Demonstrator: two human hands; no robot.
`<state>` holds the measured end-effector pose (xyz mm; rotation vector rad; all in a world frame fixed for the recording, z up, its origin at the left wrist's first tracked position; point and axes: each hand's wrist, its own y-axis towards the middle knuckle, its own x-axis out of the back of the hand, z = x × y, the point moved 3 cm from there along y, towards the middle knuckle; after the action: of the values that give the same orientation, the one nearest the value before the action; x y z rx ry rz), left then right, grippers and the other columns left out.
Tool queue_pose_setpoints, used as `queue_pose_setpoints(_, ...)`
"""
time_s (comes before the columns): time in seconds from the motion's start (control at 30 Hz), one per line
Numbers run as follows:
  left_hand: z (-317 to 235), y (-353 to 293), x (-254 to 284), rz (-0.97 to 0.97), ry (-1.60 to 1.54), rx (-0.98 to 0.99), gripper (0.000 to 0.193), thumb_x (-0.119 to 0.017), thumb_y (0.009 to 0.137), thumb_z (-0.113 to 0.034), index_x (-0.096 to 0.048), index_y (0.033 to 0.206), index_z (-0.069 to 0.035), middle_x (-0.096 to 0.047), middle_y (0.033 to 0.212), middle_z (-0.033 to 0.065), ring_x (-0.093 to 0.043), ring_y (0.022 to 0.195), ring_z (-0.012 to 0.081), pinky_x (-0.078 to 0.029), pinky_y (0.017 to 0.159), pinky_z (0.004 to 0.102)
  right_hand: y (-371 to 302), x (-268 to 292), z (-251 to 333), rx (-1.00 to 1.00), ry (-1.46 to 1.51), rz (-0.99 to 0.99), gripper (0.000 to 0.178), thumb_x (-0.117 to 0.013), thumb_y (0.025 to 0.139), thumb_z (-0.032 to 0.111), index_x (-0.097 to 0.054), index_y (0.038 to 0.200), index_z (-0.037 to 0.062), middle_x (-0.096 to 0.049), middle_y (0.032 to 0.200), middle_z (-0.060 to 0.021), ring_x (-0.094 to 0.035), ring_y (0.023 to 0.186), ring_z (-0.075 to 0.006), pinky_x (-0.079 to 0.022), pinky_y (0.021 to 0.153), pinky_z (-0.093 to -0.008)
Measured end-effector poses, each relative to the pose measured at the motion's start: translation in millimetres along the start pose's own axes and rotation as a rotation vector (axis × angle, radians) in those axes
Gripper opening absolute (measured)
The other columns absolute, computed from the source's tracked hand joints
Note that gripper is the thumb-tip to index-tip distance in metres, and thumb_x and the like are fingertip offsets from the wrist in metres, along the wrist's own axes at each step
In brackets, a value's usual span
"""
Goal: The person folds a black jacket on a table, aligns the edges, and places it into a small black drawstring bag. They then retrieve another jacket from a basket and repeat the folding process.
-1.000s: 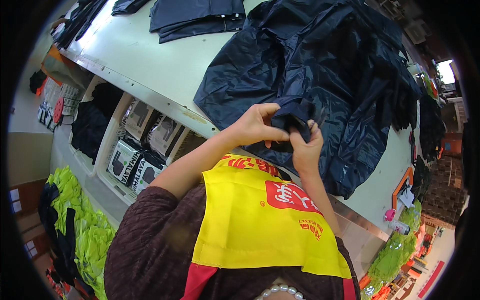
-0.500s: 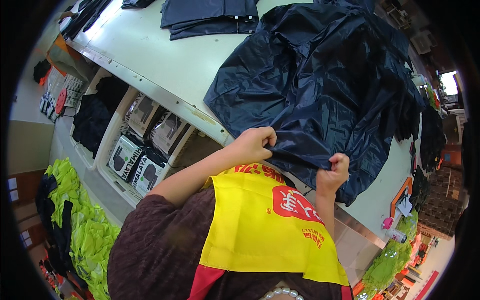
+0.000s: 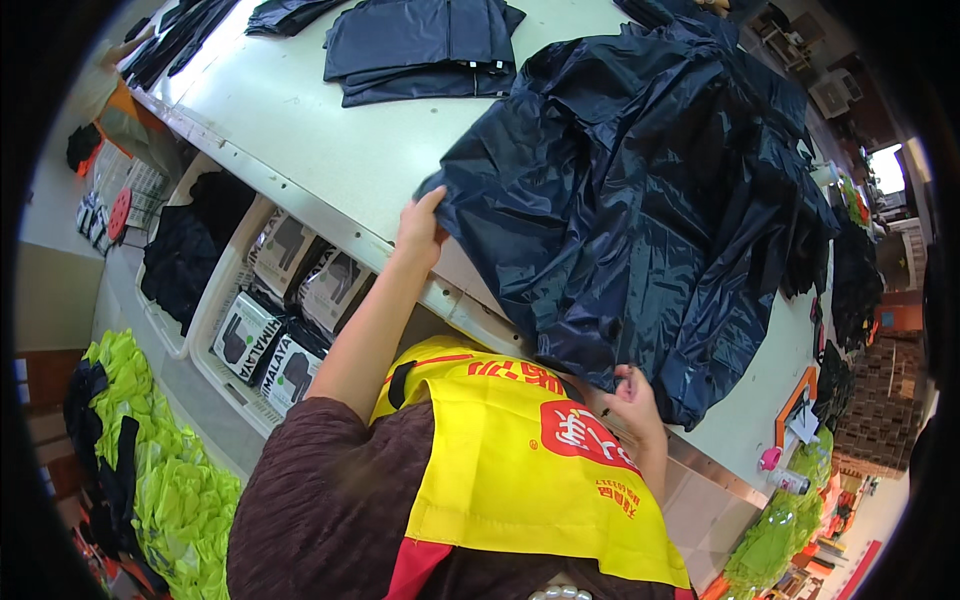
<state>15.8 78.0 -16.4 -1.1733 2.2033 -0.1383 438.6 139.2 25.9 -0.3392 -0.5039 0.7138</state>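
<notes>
A shiny dark navy rain jacket (image 3: 640,200) lies spread and wrinkled over the pale work table, its lower hem hanging past the near edge. At the jacket's left corner, my left hand (image 3: 422,228) pinches the fabric between thumb and fingers, with that arm stretched out. My right hand (image 3: 636,402) is at the hem near my apron, its fingers closed on the edge of the cloth. Part of the fabric under the right fingers is hidden.
Folded dark garments (image 3: 420,50) are stacked at the table's far side. Below its left edge, a white basket (image 3: 225,310) holds several packaged garments beside a bin of black cloth (image 3: 195,245). Bright yellow-green garments (image 3: 180,480) are heaped at lower left. A bottle (image 3: 790,481) stands at the right.
My left hand has moved left and away from me, from the middle of the hem to the jacket's left corner. My right hand has shifted slightly toward me and left.
</notes>
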Motion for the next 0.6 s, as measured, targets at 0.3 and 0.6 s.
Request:
queue_pose_setpoints(0.3,43.9,-103.8,-83.3,1.081,1.791,-0.493,0.047,-0.040,0.091,-0.034,-0.045,0.131,-0.010,-0.044,0.136,0.0126,-0.040,0.125,0.0277,-0.023,0.109,0.0357,5.9,1.5,29.0,0.022,0.302,-0.188,0.019,-0.062,0.084,0.011,-0.055,0.100,0.0030,-0.039,0.062,0.0075,-0.033,0.047,-0.0008,-0.024,0.041,-0.0176)
queue_pose_setpoints(0.6,138.2,-77.3,-39.2,1.201,1.345,-0.690,0.034,-0.044,0.090,-0.031,-0.057,0.118,-0.016,-0.054,0.125,0.0092,-0.049,0.116,0.0229,-0.032,0.102,0.0340,49.7,-104.7,111.7,0.516,-0.349,0.011,0.051,-0.073,0.074,0.014,-0.056,0.122,0.0070,-0.044,0.061,-0.0013,-0.040,0.052,-0.0096,-0.033,0.051,-0.0225)
